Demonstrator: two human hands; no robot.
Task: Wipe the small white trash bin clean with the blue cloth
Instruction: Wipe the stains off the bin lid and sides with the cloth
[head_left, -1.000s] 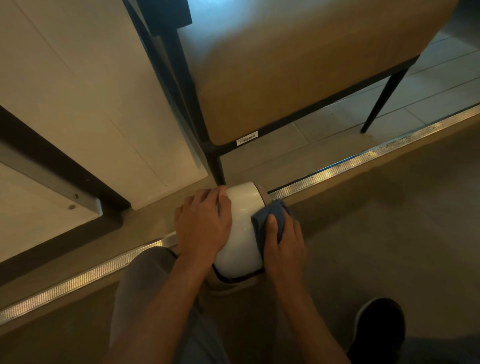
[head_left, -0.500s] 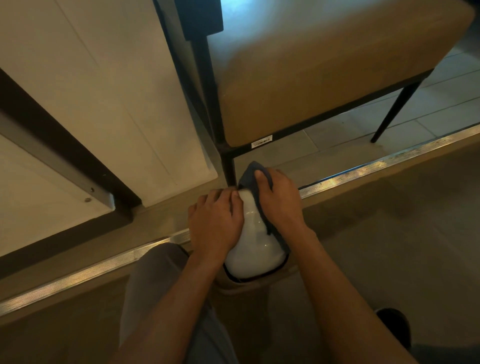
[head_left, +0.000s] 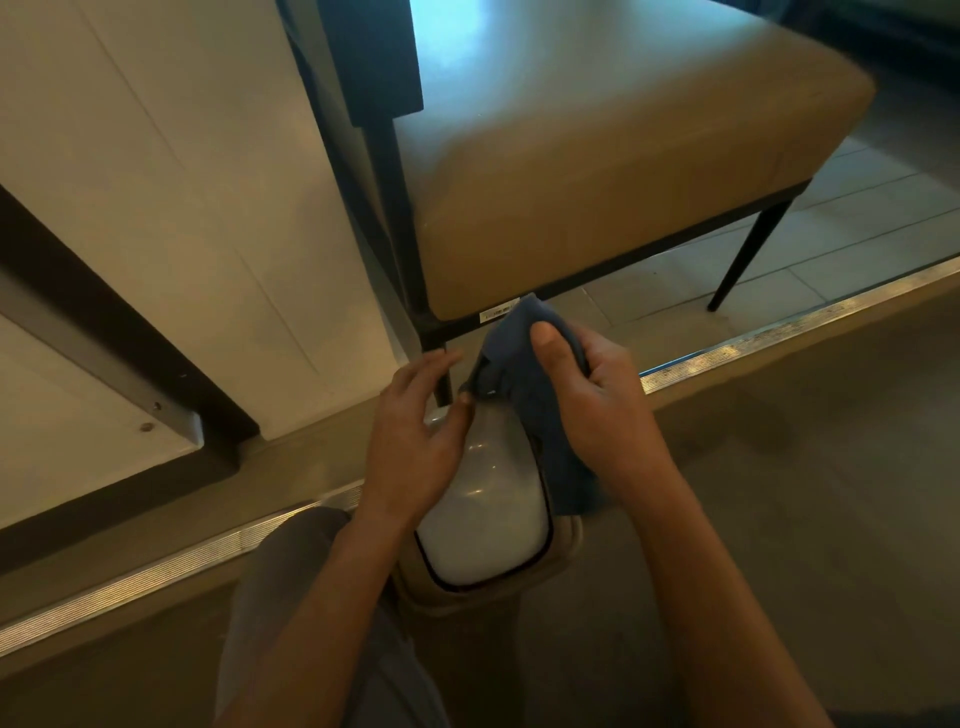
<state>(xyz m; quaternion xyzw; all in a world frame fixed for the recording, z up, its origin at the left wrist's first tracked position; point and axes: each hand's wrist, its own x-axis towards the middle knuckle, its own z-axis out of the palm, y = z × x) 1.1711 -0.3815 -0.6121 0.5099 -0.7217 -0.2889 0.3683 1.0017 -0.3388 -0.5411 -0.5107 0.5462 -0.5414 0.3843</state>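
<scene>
The small white trash bin (head_left: 483, 514) stands on the floor between my forearms, its glossy domed lid facing up. My right hand (head_left: 592, 395) grips the blue cloth (head_left: 524, 384) above the bin's far right side, thumb on top of the fabric; the cloth hangs down along the bin's right flank. My left hand (head_left: 415, 436) rests on the left side of the lid with its fingers relaxed and slightly lifted at the tips. The bin's far end is hidden behind both hands.
A tan cushioned bench (head_left: 597, 171) on black metal legs stands just beyond the bin, one leg (head_left: 441, 379) right behind my left fingers. A metal floor strip (head_left: 779, 338) runs across. A white panel wall (head_left: 156, 208) fills the left. My knee (head_left: 291, 571) is below.
My right hand has lifted the cloth from the lid's far top and drawn it toward the right side. My left fingers have loosened and spread on the lid.
</scene>
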